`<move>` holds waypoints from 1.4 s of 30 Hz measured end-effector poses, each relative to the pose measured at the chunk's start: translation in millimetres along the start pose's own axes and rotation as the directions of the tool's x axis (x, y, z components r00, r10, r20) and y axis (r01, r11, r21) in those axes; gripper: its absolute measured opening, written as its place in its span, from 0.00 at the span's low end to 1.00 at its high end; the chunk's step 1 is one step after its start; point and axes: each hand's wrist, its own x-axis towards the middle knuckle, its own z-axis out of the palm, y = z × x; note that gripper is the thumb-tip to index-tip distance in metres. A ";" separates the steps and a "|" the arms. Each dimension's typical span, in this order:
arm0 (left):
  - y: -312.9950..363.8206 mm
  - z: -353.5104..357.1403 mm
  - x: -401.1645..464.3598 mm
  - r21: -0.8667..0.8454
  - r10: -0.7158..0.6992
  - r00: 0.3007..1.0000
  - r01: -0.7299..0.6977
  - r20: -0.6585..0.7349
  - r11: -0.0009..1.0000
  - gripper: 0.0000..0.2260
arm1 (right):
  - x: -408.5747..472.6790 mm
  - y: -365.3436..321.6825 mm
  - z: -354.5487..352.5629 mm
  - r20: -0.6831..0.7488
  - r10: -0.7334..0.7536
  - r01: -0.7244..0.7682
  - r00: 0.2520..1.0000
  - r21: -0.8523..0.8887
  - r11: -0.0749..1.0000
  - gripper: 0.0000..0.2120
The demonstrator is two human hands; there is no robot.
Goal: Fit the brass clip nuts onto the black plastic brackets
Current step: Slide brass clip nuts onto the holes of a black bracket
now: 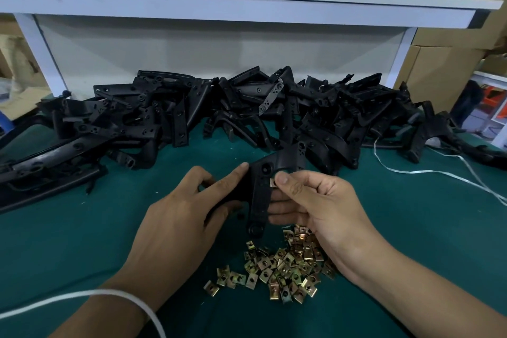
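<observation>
I hold one black plastic bracket [262, 195] above the green mat, in the middle of the view. My left hand [189, 208] grips its left side, thumb underneath and forefinger along the top edge. My right hand [310, 200] supports the bracket's right edge with its fingers, and its thumb presses a brass clip nut [272, 182] against that edge. A loose heap of brass clip nuts [282, 266] lies on the mat just below my hands.
A long pile of black brackets [219, 112] stretches across the back of the green mat [68, 241]. A white shelf frame [219, 0] stands behind it. White strapping [439, 170] trails at the right, another strand [82, 296] over my left wrist. Cardboard boxes [439, 74] stand far right.
</observation>
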 end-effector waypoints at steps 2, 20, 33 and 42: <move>0.4 0.4 -0.3 -0.011 0.008 1.000 -0.008 -0.015 1.000 0.27 | -1.3 -0.5 2.9 -0.015 -0.004 0.004 1.000 0.001 1.000 0.10; 7.5 0.7 -0.3 0.020 0.054 0.997 -0.053 -0.056 0.998 0.25 | -8.7 -1.2 8.6 -0.115 -0.086 0.070 0.990 -0.132 0.989 0.10; 14.5 -1.0 0.7 0.046 0.007 0.995 -0.003 -0.100 0.999 0.29 | -21.6 7.9 14.3 -0.027 -0.278 0.182 0.960 -0.694 0.697 0.18; 17.4 1.7 -0.5 0.025 0.006 0.996 -0.004 -0.084 1.000 0.29 | -24.1 9.5 18.7 -0.049 -0.404 0.177 0.914 -0.847 0.502 0.22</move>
